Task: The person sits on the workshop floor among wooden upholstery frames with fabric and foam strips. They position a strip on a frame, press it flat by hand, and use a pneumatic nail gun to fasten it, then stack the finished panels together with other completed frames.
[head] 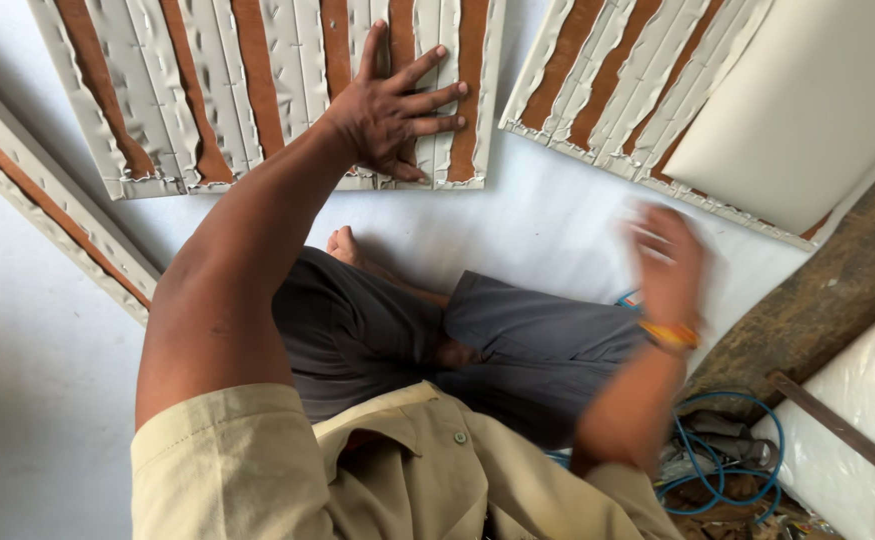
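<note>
I sit cross-legged on a white sheet (47,380). My left hand (397,105) lies flat with fingers spread on the lower right part of a padded panel (197,90) with white stapled fabric strips and brown wooden slats. My right hand (669,262) is raised to the right, blurred, fingers loosely apart and holding nothing that shows; an orange band circles its wrist. It hovers just below a second striped panel (617,80) that lies tilted at the upper right.
A third panel's edge (47,205) runs along the left. A plain white padded board (807,100) overlaps the right panel. A dark wooden plank (817,300), a blue hose (727,470) with a metal tool, and plastic-wrapped white material (857,420) lie at the right.
</note>
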